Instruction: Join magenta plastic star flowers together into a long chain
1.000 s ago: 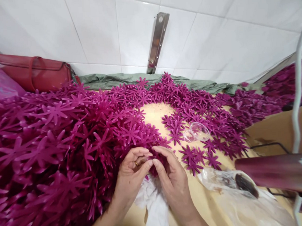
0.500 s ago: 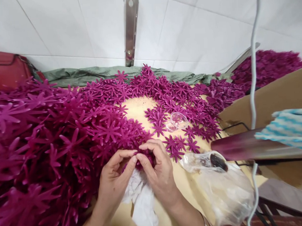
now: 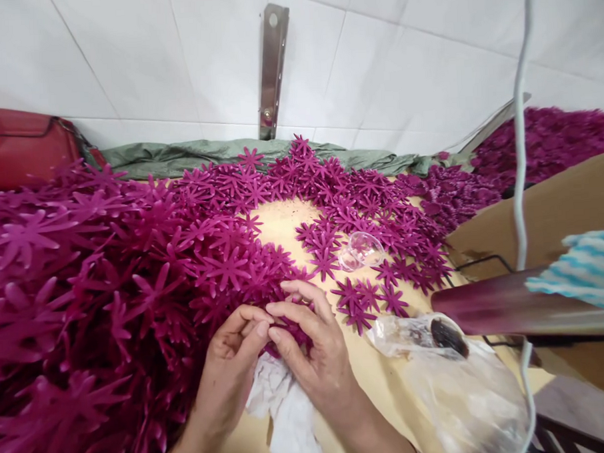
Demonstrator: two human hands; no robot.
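Note:
My left hand (image 3: 232,363) and my right hand (image 3: 317,339) meet at the fingertips, low in the middle of the view. Thumbs and forefingers are pinched around a purple flower piece (image 3: 297,335), mostly hidden by the right fingers. Left of the hands, a large heap of purple star-shaped flower pieces (image 3: 149,286) reaches the left wrist. Below the pinch, a crumpled white cloth (image 3: 290,414) lies between the forearms. A few loose flower pieces (image 3: 355,301) lie flat to the right of the right hand.
A clear plastic cup (image 3: 360,250) lies among the flowers. To the right are a clear plastic bag (image 3: 470,399) with a dark-ended roll (image 3: 449,337), a purple cylinder (image 3: 485,305), a striped cloth (image 3: 584,267) and a hanging white cable (image 3: 520,177). A red bag (image 3: 23,145) sits back left.
The fingertips have shifted slightly, and the right forefinger now reaches over toward the left fingertips. The whole view has moved a little, so the surroundings appear lower and farther right.

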